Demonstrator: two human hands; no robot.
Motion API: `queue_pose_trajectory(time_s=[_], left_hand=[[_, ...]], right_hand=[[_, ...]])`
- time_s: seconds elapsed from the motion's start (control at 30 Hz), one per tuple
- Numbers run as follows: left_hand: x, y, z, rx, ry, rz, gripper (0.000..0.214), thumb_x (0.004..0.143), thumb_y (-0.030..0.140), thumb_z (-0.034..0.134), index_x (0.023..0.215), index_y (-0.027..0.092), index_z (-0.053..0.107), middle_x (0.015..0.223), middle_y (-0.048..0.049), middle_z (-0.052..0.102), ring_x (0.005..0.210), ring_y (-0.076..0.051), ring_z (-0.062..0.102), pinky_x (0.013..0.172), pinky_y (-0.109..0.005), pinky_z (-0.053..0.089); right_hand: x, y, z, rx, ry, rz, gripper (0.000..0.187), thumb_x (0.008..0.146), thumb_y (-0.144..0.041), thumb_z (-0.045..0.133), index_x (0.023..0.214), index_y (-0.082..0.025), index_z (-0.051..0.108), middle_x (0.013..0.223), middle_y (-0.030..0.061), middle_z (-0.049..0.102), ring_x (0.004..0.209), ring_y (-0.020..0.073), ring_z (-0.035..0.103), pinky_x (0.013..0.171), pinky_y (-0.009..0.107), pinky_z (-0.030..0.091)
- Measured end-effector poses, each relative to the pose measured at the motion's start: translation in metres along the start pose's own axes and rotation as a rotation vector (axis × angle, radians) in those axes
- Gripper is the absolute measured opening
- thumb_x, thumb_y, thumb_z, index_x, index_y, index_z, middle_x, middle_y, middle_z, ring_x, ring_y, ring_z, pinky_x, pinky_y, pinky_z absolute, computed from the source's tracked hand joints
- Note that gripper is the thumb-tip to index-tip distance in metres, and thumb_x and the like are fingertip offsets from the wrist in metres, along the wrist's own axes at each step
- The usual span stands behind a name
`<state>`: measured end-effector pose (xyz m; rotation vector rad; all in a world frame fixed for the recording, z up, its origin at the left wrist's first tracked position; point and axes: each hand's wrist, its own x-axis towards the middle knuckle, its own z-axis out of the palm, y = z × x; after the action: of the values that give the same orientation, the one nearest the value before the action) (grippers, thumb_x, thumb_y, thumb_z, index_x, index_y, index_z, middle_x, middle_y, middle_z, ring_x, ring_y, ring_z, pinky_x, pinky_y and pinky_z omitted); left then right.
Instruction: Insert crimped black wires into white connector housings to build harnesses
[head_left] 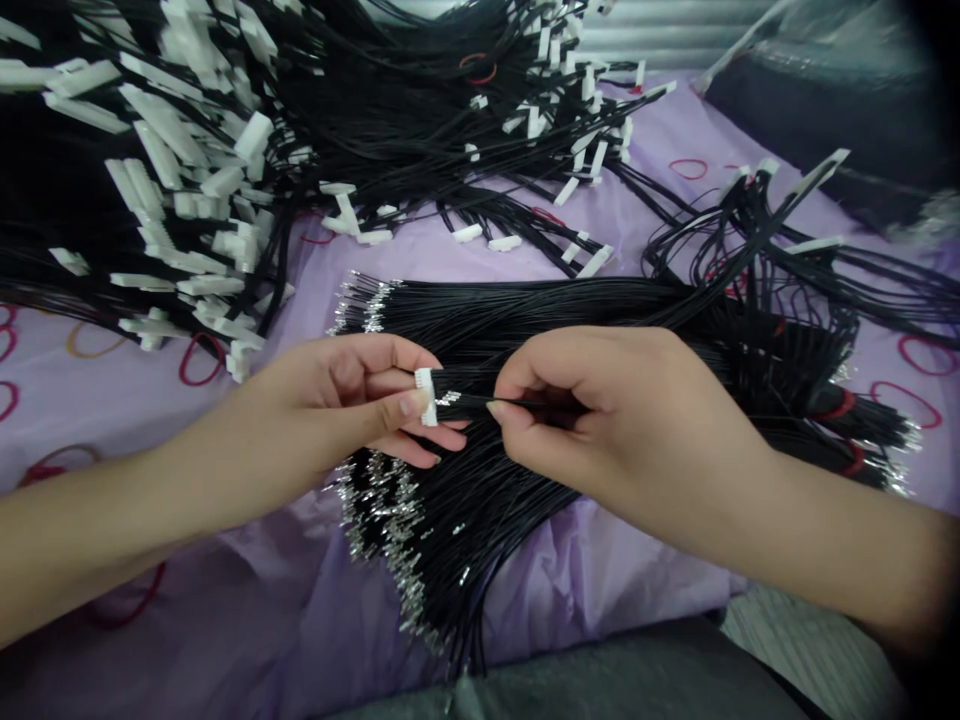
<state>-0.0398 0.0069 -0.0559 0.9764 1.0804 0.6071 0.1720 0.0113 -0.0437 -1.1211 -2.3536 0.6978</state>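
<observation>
Between the thumb and fingers of my left hand [367, 400] is a small white connector housing [427, 397]. Several black wires run from its right side. My right hand [607, 410] pinches a thin black wire [476, 400] close to the housing, and silver crimped terminals show beside the housing. Whether this wire's tip sits inside the housing, I cannot tell. Beneath both hands lies a thick bundle of black wires [487, 540], with silver terminals [397, 540] fanned out at its left end.
Heaped black cables with white connectors [187, 200] fill the back left, and another pile [420, 110] stands at the back. Finished-looking cable ends [817, 180] lie at right. Red rubber bands [201, 360] are scattered on the purple cloth [300, 620]. A dark plastic-wrapped bundle [832, 110] is at back right.
</observation>
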Motion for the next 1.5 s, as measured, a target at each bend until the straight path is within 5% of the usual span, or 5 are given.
queue_pose_trajectory(time_s=[0.83,1.17,1.5], left_hand=[[0.0021,0.0028,0.0009,0.044,-0.003,-0.002,0.007,0.083,0.01,0.065,0.09,0.014,0.063,0.074,-0.0005,0.078,0.076,-0.017,0.078,0.066,-0.02,0.064],[0.0012,0.0056,0.0021,0.062,0.008,-0.034,0.008,0.082,0.011,0.066,0.09,0.015,0.063,0.074,-0.0015,0.077,0.074,-0.017,0.077,0.066,-0.021,0.064],[0.002,0.0045,0.0011,0.053,-0.009,-0.022,0.008,0.086,0.01,0.062,0.092,0.014,0.062,0.075,-0.0017,0.077,0.074,-0.016,0.078,0.066,-0.019,0.063]], right_hand=[[0.0023,-0.0011,-0.0021,0.141,-0.049,0.093,0.014,0.078,-0.012,0.064,0.065,-0.016,0.061,0.056,-0.0068,0.056,0.049,0.0042,0.044,0.05,0.022,0.034],[0.0013,0.0038,0.0026,-0.081,0.04,-0.117,0.014,0.085,-0.011,0.062,0.071,-0.015,0.061,0.065,-0.003,0.057,0.058,0.0062,0.047,0.054,0.022,0.035],[0.0019,-0.0001,-0.0016,0.019,-0.022,-0.044,0.014,0.081,-0.008,0.063,0.069,-0.015,0.061,0.061,-0.005,0.057,0.054,0.0051,0.045,0.054,0.021,0.035]])
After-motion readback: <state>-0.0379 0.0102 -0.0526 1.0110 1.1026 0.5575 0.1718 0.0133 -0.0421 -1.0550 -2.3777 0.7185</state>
